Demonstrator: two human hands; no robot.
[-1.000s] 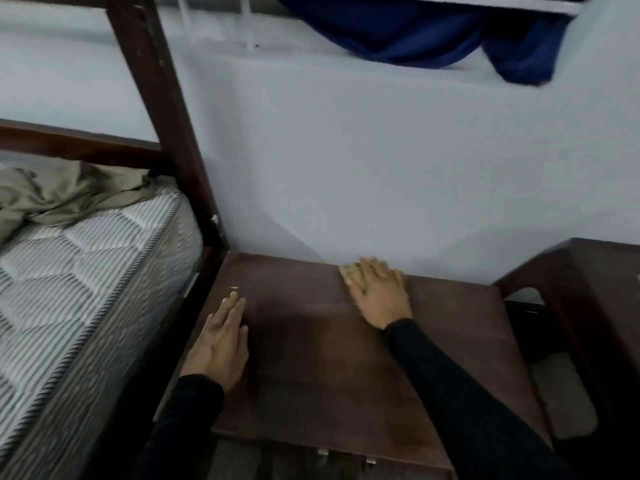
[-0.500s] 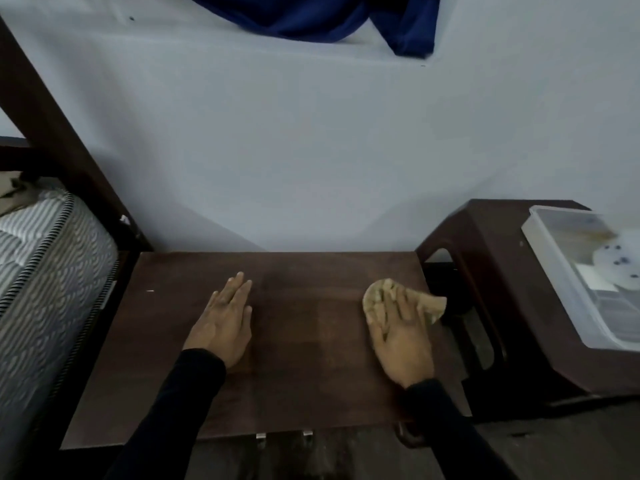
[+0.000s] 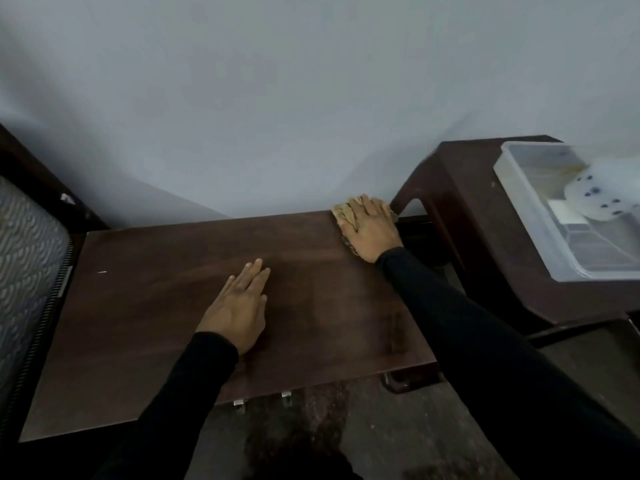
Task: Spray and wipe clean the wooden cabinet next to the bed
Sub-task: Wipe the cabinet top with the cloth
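Note:
The dark wooden cabinet top (image 3: 145, 306) fills the middle of the head view, set against the pale wall. My right hand (image 3: 369, 230) presses flat on a tan cloth (image 3: 341, 213) at the cabinet's far right corner, next to the wall. Only the cloth's edges show around the fingers. My left hand (image 3: 240, 306) lies flat, palm down, near the centre of the top with fingers apart and nothing in it. Both arms wear black sleeves. No spray bottle is in view.
A mattress (image 3: 24, 271) in a dark bed frame borders the cabinet on the left. A dark plastic stool (image 3: 474, 216) stands at the right and carries a clear plastic bin (image 3: 540, 216) with a white spotted object inside. Dark floor lies in front.
My right hand slid the cloth from the right front part of the top back to the far right corner by the wall. My left hand stayed flat on the top.

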